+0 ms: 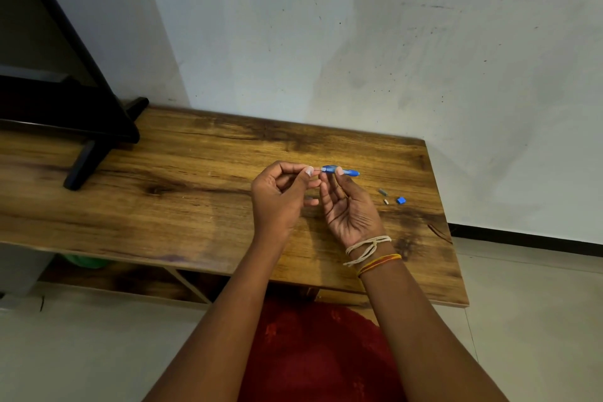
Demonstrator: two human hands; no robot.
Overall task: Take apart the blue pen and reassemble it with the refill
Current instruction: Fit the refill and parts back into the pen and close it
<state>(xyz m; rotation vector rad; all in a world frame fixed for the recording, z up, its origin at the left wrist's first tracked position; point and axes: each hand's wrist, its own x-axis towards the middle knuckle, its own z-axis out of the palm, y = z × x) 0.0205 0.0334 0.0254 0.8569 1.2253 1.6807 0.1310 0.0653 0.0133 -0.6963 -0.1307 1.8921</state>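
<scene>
Both hands are up over the wooden table, close together, fingertips almost meeting. The right hand, palm turned up, with cream string and orange thread bands at the wrist, pinches the blue plastic pen barrel between thumb and fingertips; the barrel lies roughly level, its far end pointing right. The left hand has its fingers curled in, thumb and forefinger pressed together right at the barrel's left end. Whether something thin sits in that pinch, I cannot tell, it's too small. On the table just right of the hands lie three loose bits: a small grey tube, a tiny pale piece and a small blue cap piece. Far left, a black stand rests on the tabletop.
</scene>
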